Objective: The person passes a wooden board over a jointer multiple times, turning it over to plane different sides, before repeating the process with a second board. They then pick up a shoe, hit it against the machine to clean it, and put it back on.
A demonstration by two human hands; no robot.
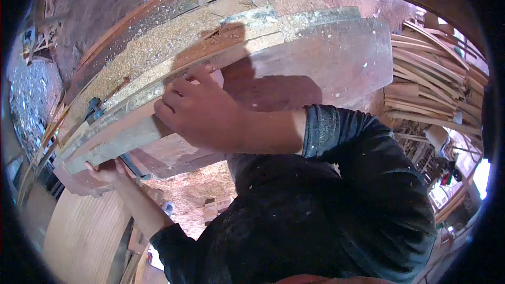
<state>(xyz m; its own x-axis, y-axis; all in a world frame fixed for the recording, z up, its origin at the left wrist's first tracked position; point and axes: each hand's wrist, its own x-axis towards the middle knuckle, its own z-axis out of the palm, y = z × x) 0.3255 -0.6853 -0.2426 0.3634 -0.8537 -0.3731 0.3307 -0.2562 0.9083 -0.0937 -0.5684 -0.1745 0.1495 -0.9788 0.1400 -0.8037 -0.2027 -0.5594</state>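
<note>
A long wooden board (123,135) lies along the near side of a worn workbench (336,58). My right hand (202,108) is closed over the board's right end, its fingers curled round the wood. At the left end, my left hand (108,172) grips the board's near edge from below, thumb and fingertips partly showing. Behind the board runs a strip of wood covered in sawdust. A dark clamp-like metal piece (94,109) sits beyond the board on the left.
Sawdust (173,34) is heaped along the bench's far side. Stacked wooden strips (426,73) lie at the right. A broad pale wooden panel (84,226) stands at lower left, and a small wood block (210,210) rests on the floor below.
</note>
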